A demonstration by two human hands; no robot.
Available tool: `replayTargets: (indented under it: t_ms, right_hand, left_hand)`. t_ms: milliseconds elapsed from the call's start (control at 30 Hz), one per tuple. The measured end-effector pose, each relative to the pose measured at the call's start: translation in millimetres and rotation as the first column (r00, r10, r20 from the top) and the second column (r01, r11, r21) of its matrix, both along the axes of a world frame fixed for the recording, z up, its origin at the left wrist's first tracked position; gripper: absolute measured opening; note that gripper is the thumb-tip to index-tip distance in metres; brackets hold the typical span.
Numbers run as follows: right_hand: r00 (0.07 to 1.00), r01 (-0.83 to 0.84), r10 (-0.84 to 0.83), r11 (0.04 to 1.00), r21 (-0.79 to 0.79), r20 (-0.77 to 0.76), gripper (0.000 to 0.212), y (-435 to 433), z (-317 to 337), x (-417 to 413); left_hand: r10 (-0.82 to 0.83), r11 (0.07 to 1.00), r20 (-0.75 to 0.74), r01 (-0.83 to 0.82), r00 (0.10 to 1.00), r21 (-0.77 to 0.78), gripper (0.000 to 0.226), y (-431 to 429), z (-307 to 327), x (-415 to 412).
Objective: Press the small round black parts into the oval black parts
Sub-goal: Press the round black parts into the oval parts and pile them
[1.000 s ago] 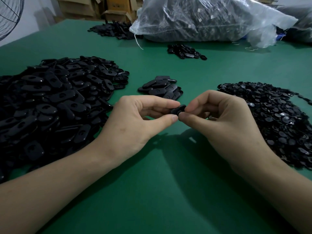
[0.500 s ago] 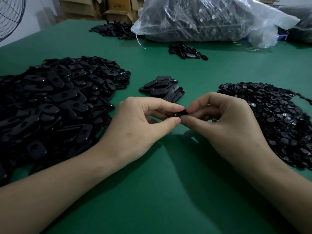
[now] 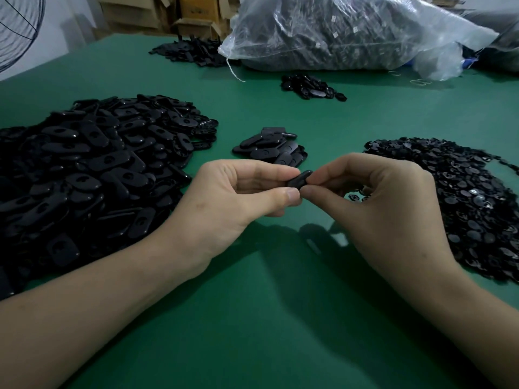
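1. Now the oval black part (image 3: 299, 179) shows again, tilted between the fingertips; half a second ago the pinching fingers almost covered it
2. Both the left hand (image 3: 224, 203) and the right hand (image 3: 379, 209) pinch it, thumbs below and forefingers above, over the green table (image 3: 266, 318), in the same place as before
3. Its small round part is hidden, so I judge the pressing is done or nearly done, but I cannot confirm
4. Probably this piece belongs next on the small heap of oval parts (image 3: 272, 148) behind the hands
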State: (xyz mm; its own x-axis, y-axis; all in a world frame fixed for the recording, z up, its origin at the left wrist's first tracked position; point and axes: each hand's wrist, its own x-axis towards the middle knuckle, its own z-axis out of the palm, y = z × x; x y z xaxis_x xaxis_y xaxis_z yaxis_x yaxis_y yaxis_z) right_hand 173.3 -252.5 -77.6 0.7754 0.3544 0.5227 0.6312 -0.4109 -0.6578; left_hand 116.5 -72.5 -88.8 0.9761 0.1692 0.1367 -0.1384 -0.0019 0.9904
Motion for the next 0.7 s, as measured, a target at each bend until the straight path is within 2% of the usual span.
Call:
replayTargets:
  t_ms: [367, 533, 633, 700]
  right_hand:
    - [0.99, -0.018, 0.023, 0.999, -0.035, 0.136, 0.007, 2.0, 0.3, -4.0]
    - [0.983, -0.045, 0.057, 0.996, -0.074, 0.176, 0.009, 1.8, -1.2, -2.5]
    - [0.992, -0.089, 0.093, 0.995, -0.049, 0.088, 0.012, 1.4, -2.5, -1.0]
    - [0.985, -0.141, 0.148, 0.987, 0.082, -0.089, 0.014, 1.8, -3.4, 0.7]
  left_hand:
    - [-0.042, 0.988, -0.073, 0.031, 0.996, -0.149, 0.034, 4.6, 4.6, 2.8]
    - [-0.021, 0.989, -0.068, 0.011, 0.997, -0.145, 0.029, 3.7, 3.2, 4.6]
    - [0.003, 0.995, -0.033, -0.006, 0.999, -0.097, 0.031, 1.7, 0.8, 5.2]
    - [0.035, 0.997, 0.013, -0.034, 0.999, -0.074, 0.034, -0.3, -0.6, 5.7]
